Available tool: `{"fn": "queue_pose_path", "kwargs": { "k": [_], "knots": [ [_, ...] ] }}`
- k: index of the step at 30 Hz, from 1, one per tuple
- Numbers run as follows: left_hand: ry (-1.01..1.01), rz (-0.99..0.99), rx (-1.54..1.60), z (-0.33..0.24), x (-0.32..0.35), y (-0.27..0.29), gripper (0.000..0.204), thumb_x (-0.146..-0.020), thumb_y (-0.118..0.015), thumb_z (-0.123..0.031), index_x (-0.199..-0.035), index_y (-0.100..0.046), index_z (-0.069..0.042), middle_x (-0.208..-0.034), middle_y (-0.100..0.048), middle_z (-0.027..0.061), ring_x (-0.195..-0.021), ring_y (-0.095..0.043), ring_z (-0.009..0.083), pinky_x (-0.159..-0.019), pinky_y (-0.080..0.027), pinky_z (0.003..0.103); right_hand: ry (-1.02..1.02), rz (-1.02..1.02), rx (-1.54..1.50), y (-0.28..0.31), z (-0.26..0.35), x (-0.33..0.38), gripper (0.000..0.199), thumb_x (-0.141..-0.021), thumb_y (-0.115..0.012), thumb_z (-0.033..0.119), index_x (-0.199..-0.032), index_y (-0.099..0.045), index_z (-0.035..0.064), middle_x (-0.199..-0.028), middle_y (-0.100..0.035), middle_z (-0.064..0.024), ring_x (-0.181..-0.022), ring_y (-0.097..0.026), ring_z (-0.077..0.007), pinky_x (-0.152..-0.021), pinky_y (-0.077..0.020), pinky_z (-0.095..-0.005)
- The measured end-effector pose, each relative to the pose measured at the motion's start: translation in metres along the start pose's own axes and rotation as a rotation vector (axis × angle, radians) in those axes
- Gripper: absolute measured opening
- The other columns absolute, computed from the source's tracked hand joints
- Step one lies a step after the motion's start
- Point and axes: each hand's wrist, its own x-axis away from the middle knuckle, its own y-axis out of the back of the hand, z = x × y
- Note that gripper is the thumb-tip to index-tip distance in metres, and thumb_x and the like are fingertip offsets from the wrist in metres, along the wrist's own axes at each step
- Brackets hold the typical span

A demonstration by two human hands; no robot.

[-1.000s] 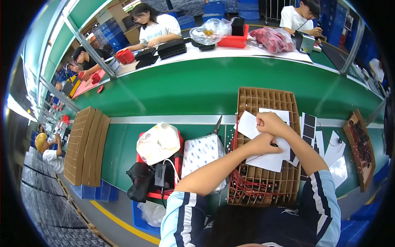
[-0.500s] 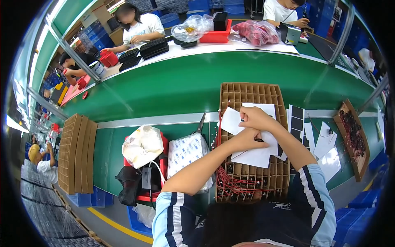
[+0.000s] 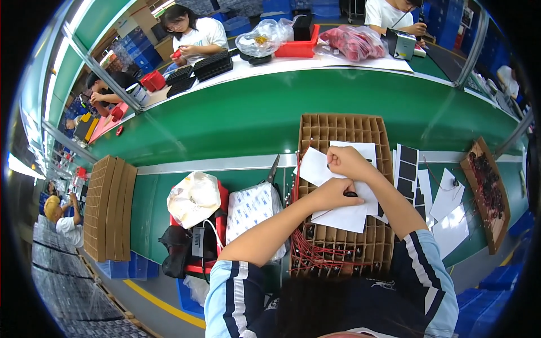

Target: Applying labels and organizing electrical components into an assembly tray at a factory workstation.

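Your left hand (image 3: pixel 333 194) grasps a small black part (image 3: pixel 350 194) over white paper (image 3: pixel 341 219). Just beyond it, toward twelve o'clock, your right hand (image 3: pixel 345 161) is curled closed; I cannot tell what it pinches. The paper lies on a divided cardboard tray (image 3: pixel 315 127) beneath both hands. Red wires (image 3: pixel 321 250) lie at seven o'clock, a shallow box (image 3: pixel 475 194) at three.

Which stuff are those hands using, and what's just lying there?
Seemingly in use:
black part in left hand
white sheets
divided cardboard tray
red wires

Probably just lying about:
patterned white package
dark pointed tool
red bin
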Motion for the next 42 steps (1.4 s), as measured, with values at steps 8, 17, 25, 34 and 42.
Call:
{"fn": "queue_pose_path", "kwargs": {
  "k": [8, 17, 25, 34, 42],
  "knots": [
    [-0.054, -0.031, 0.055, 0.008, -0.001, -0.004, 0.031, -0.072, -0.068, -0.027, -0.071, -0.051, -0.002, -0.06, -0.05, 0.0041, -0.056, -0.043, 0.0096, -0.05, -0.034, 0.025, 0.1, 0.061, -0.063, 0.005, 0.004, 0.008, 0.029, -0.067, -0.049, -0.001, -0.09, -0.064, 0.0073, -0.069, -0.054, -0.0058, -0.059, -0.046, -0.0132, -0.053, -0.0383, -0.0249],
    [-0.085, -0.044, -0.016, 0.003, -0.001, -0.002, 0.032, -0.072, -0.067, -0.027, -0.068, -0.048, -0.002, -0.057, -0.047, 0.0031, -0.052, -0.039, 0.0092, -0.047, -0.032, 0.025, 0.019, 0.166, -0.13, 0.018, 0.004, 0.003, 0.015, -0.069, -0.049, 0.004, -0.073, -0.064, 0.0032, -0.071, -0.055, -0.0055, -0.063, -0.049, -0.0143, -0.056, -0.0396, -0.0247],
    [-0.075, -0.039, -0.034, 0.003, -0.001, -0.003, 0.032, -0.071, -0.068, -0.028, -0.066, -0.048, -0.003, -0.055, -0.045, 0.0028, -0.052, -0.039, 0.0091, -0.047, -0.032, 0.025, 0.044, 0.306, -0.027, 0.039, 0.007, 0.002, 0.016, -0.071, -0.051, 0.011, -0.072, -0.066, 0.0045, -0.073, -0.057, -0.0079, -0.068, -0.054, -0.0161, -0.063, -0.0431, -0.0264],
    [-0.055, -0.033, -0.029, 0.002, -0.001, -0.003, 0.03, -0.071, -0.067, -0.028, -0.068, -0.049, -0.004, -0.055, -0.047, 0.0016, -0.051, -0.04, 0.0085, -0.046, -0.033, 0.026, 0.111, 0.195, 0.054, 0.019, 0.004, 0.004, 0.028, -0.071, -0.053, 0.002, -0.096, -0.064, 0.0087, -0.076, -0.049, -0.008, -0.067, -0.049, -0.0189, -0.062, -0.0408, -0.0269],
    [-0.107, -0.033, -0.06, 0.009, -0.004, -0.002, 0.031, -0.072, -0.066, -0.029, -0.069, -0.049, -0.003, -0.055, -0.046, 0.0018, -0.051, -0.041, 0.0086, -0.046, -0.033, 0.026, 0.109, 0.161, -0.056, 0.023, 0.001, 0.009, 0.016, -0.07, -0.059, 0.005, -0.084, -0.066, 0.0082, -0.079, -0.051, -0.0057, -0.075, -0.05, -0.0153, -0.065, -0.0411, -0.0254]
  ]
}}
